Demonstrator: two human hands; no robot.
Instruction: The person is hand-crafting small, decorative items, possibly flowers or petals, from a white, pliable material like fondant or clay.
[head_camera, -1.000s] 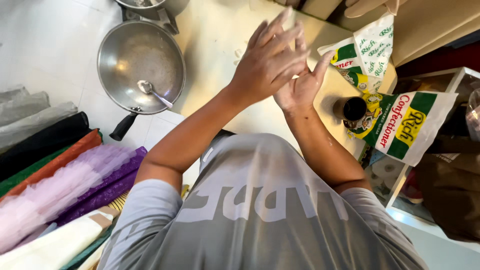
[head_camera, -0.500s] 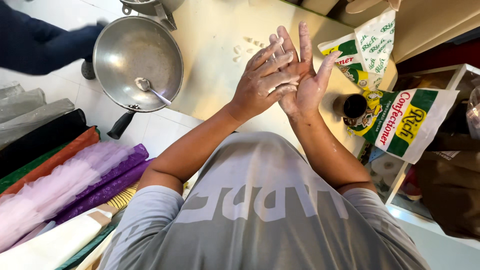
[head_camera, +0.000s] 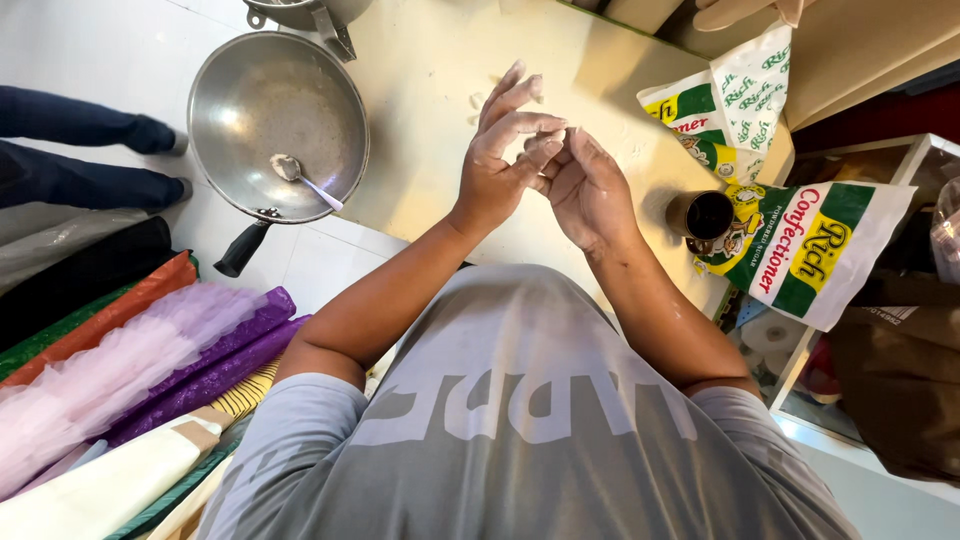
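We hold our two hands up in front of us, over the pale yellow surface (head_camera: 440, 90). Our left hand (head_camera: 497, 165) is open, with the fingers spread and pointing up. Our right hand (head_camera: 585, 190) is just beside it, and the fingertips of both hands meet in the middle. The fingers (head_camera: 540, 150) look dusty white. The grip of the right hand is pinched small at the fingertips, right where they touch the left fingers. We cannot tell if a tiny bit of something is held there, because it is too small to see. The left hand holds nothing that we can see.

Some small white bits (head_camera: 478, 100) lie on the surface, just past our left hand.

To the left of our hands sits a big round metal bowl (head_camera: 250, 100) with a black handle. A metal spoon (head_camera: 300, 178) lies inside it. The bowl is well apart from our hands.

To the right stands a small dark can (head_camera: 700, 215), near our right hand. Next to the can lies a white and green sugar bag (head_camera: 820, 250). Another bag of the same kind (head_camera: 735, 105) stands behind it.

Rolls of cloth (head_camera: 130, 350) in purple, pink, orange and black lie at the lower left. Another person's legs (head_camera: 80, 150) in dark blue trousers show at the far left.
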